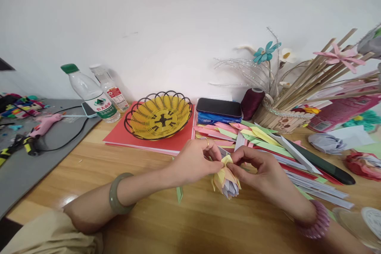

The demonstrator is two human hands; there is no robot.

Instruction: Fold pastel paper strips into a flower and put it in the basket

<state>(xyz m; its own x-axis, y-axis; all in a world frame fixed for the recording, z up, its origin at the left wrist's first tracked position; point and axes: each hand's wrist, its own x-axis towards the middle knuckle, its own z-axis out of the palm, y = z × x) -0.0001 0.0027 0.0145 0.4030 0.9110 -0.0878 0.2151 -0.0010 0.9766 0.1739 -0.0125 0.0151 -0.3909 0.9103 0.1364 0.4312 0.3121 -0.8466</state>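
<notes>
A folded paper flower [226,180] with yellow outer petals and a whitish centre hangs between my two hands, its centre facing down toward the table. My left hand [199,162] pinches its yellow paper from the left, thumb and fingers closed. From the other side my right hand [257,166] is closed on the same flower with thumb and forefinger. The inner folds under my fingertips are hidden. A small green folded paper piece [179,194] lies on the table below my left wrist.
Behind my hands lie many folded paper strips [262,137] and a phone [219,107] on a blue pack. A yellow woven basket [160,119] sits on red paper [119,141]. Bottles [92,95] and a pink glue gun [46,124] are left; a stick-filled holder [276,117] stands right.
</notes>
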